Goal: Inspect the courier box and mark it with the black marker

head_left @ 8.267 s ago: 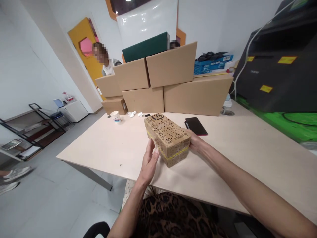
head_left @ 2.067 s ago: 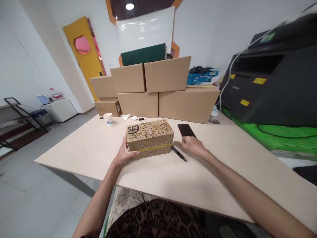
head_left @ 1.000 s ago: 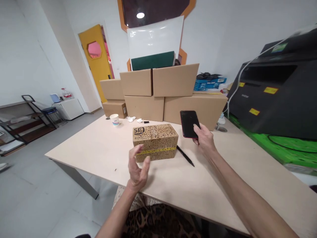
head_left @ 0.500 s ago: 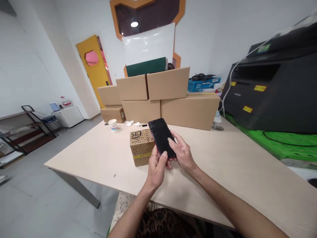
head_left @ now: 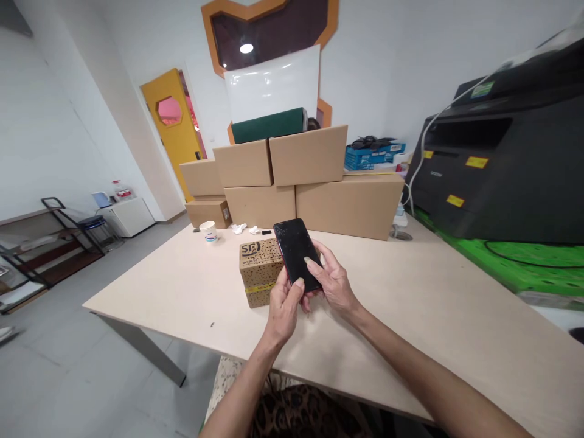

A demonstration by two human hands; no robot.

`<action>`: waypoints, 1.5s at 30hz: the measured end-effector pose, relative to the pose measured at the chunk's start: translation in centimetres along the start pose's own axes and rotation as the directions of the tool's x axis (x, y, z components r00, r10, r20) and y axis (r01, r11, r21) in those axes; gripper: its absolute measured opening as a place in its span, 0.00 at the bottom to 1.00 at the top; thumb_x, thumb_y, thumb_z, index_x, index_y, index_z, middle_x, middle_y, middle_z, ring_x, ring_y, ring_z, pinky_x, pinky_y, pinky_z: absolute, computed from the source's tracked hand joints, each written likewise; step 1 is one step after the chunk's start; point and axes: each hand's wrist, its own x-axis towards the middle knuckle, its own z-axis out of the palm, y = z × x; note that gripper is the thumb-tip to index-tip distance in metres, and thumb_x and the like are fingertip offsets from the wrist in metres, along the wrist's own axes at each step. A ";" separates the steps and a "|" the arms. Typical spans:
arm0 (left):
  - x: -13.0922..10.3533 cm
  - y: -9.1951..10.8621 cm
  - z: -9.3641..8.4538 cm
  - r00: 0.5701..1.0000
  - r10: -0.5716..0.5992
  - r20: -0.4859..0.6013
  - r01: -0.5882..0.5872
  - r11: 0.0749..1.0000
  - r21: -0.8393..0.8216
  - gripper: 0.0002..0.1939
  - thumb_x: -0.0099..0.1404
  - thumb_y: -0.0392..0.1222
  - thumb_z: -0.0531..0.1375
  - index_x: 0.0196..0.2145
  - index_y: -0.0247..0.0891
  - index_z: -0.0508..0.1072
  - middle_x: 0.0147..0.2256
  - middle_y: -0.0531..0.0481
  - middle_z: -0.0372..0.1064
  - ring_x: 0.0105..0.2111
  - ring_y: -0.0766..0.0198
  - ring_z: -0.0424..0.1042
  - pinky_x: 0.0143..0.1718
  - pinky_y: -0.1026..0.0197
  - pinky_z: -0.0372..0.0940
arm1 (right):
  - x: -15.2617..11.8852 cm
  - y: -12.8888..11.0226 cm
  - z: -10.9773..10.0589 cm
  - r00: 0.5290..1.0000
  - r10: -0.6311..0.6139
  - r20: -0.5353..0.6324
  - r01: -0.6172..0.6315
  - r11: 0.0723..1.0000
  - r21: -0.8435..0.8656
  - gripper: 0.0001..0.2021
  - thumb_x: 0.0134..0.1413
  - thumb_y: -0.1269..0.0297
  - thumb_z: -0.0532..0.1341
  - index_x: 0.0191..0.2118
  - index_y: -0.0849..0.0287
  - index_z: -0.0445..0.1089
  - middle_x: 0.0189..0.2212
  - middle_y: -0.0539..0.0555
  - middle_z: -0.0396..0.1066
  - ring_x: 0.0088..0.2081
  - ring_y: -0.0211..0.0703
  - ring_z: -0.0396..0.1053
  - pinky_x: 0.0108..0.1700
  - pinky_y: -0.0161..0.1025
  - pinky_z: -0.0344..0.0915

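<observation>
A black phone (head_left: 295,249) with a dark screen and a cracked-looking top corner is held above the table. My left hand (head_left: 283,307) grips its lower left side, thumb at the bottom of the screen. On the right side my right hand (head_left: 335,280) holds it too, with the thumb lying on the glass. Behind the phone, to the left, a small brown carton (head_left: 260,264) with black print and yellow tape stands on the table (head_left: 173,286); the phone and my left hand hide part of it.
Large cardboard boxes (head_left: 347,204) are stacked along the back, a green binder (head_left: 269,125) on top. A paper cup (head_left: 208,231) and crumpled tissues (head_left: 238,229) stand before them. At right, a black printer (head_left: 465,182) rests over a green pallet (head_left: 515,261).
My right thumb has slid slightly left across the screen. Both hands and the phone have otherwise barely shifted.
</observation>
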 end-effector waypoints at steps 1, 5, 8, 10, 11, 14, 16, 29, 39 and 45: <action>0.0 0.0 -0.1 1.000 -0.002 -0.001 0.002 1.000 0.002 0.35 0.65 0.62 0.68 0.58 0.33 0.69 0.27 0.54 0.71 0.19 0.72 0.62 0.22 0.66 0.62 | 0.0 0.1 0.0 1.000 0.000 0.004 0.000 1.000 0.003 0.40 0.52 0.45 0.73 0.66 0.51 0.61 0.28 0.46 0.75 0.16 0.36 0.66 0.15 0.35 0.65; 0.0 -0.1 -0.2 1.000 0.002 0.007 -0.002 1.000 0.002 0.35 0.65 0.62 0.68 0.58 0.33 0.69 0.27 0.54 0.71 0.19 0.71 0.62 0.22 0.66 0.62 | 0.0 0.2 0.1 1.000 -0.006 -0.002 0.006 1.000 0.028 0.41 0.51 0.45 0.74 0.67 0.51 0.61 0.37 0.51 0.79 0.17 0.36 0.68 0.15 0.36 0.67; 0.0 -0.2 -0.2 1.000 0.012 0.020 -0.012 1.000 -0.006 0.34 0.65 0.62 0.68 0.58 0.33 0.69 0.27 0.54 0.71 0.19 0.72 0.63 0.22 0.66 0.63 | 0.0 0.2 0.1 0.999 -0.029 -0.022 0.030 0.999 0.041 0.42 0.51 0.46 0.74 0.68 0.52 0.61 0.41 0.53 0.80 0.17 0.34 0.67 0.15 0.36 0.66; 0.0 -0.3 -0.2 0.999 0.024 0.028 -0.024 1.000 -0.015 0.33 0.66 0.62 0.68 0.57 0.34 0.70 0.27 0.54 0.70 0.20 0.72 0.63 0.22 0.66 0.63 | 0.0 0.3 0.1 0.998 -0.052 -0.036 0.054 0.997 0.049 0.42 0.51 0.46 0.74 0.68 0.52 0.62 0.43 0.54 0.80 0.17 0.34 0.67 0.14 0.36 0.65; 0.0 -0.3 -0.1 0.999 0.031 0.033 -0.030 0.999 -0.017 0.33 0.66 0.62 0.68 0.57 0.34 0.70 0.27 0.54 0.69 0.20 0.71 0.63 0.23 0.66 0.63 | -0.1 0.4 0.1 0.997 -0.058 -0.042 0.060 0.997 0.054 0.42 0.50 0.46 0.74 0.68 0.52 0.63 0.43 0.54 0.80 0.17 0.34 0.67 0.14 0.36 0.65; -0.1 -0.4 -0.2 0.998 0.037 0.043 -0.037 0.999 -0.001 0.35 0.67 0.61 0.67 0.60 0.33 0.70 0.27 0.55 0.68 0.22 0.70 0.64 0.24 0.66 0.64 | -0.1 0.5 0.0 0.997 -0.054 -0.057 0.057 0.997 0.058 0.44 0.50 0.45 0.74 0.69 0.54 0.61 0.35 0.51 0.79 0.17 0.36 0.66 0.15 0.36 0.65; -0.4 -0.5 -0.5 0.999 0.018 0.030 -0.019 1.000 0.013 0.42 0.67 0.63 0.66 0.67 0.33 0.64 0.27 0.55 0.70 0.23 0.69 0.66 0.27 0.65 0.65 | 0.3 0.4 -0.2 0.991 -0.079 -0.104 0.085 0.995 0.059 0.45 0.50 0.45 0.74 0.69 0.55 0.61 0.30 0.49 0.77 0.18 0.38 0.67 0.17 0.36 0.66; -2.8 -0.6 -4.2 0.989 0.097 -0.115 -0.079 0.986 0.147 0.40 0.69 0.58 0.66 0.70 0.39 0.61 0.29 0.53 0.71 0.28 0.66 0.70 0.31 0.64 0.68 | 7.8 1.6 -11.7 0.732 -0.061 -0.679 -0.153 0.956 -0.252 0.19 0.56 0.57 0.68 0.50 0.62 0.71 0.23 0.45 0.65 0.17 0.32 0.56 0.14 0.28 0.50; -3.0 0.6 -5.8 0.974 0.140 -0.181 -0.111 0.980 0.165 0.36 0.67 0.55 0.68 0.67 0.40 0.65 0.31 0.53 0.74 0.25 0.69 0.69 0.29 0.65 0.68 | 8.3 4.9 -15.4 0.780 -0.021 -0.625 -0.401 0.751 -0.525 0.16 0.61 0.59 0.61 0.50 0.63 0.75 0.24 0.50 0.72 0.23 0.41 0.68 0.25 0.36 0.66; -3.2 0.8 -6.6 0.968 0.155 -0.200 -0.120 0.977 0.175 0.35 0.67 0.54 0.69 0.66 0.39 0.65 0.31 0.53 0.75 0.25 0.69 0.69 0.29 0.65 0.68 | 8.1 4.0 -15.9 0.837 -0.039 -0.545 -0.479 0.429 -0.766 0.14 0.59 0.64 0.61 0.48 0.63 0.77 0.42 0.64 0.81 0.47 0.55 0.77 0.47 0.43 0.70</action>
